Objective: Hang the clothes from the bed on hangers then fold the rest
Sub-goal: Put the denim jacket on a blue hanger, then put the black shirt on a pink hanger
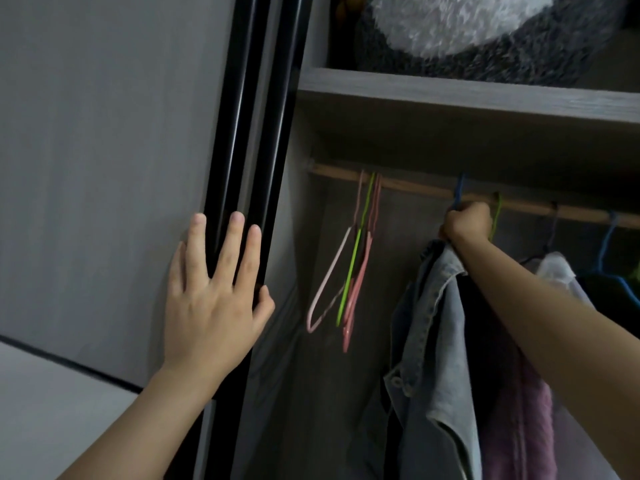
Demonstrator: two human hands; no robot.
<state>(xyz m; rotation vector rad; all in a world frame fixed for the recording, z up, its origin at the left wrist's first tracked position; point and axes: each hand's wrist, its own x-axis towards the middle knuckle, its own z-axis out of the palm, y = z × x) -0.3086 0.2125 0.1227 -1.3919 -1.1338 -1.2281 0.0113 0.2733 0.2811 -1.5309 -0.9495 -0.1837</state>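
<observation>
A grey denim jacket hangs from a blue hanger whose hook sits over the wooden wardrobe rail. My right hand grips that hanger just under the rail, fingers curled round its neck. My left hand rests flat with straight fingers on the black edge of the sliding door. Several empty pink, white and green hangers dangle from the rail's left end. A purple garment hangs right of the jacket, partly behind my right forearm.
A shelf above the rail holds a fluffy grey and white cushion. More clothes on blue hangers fill the rail at the right, among them a white garment. The grey door panel fills the left.
</observation>
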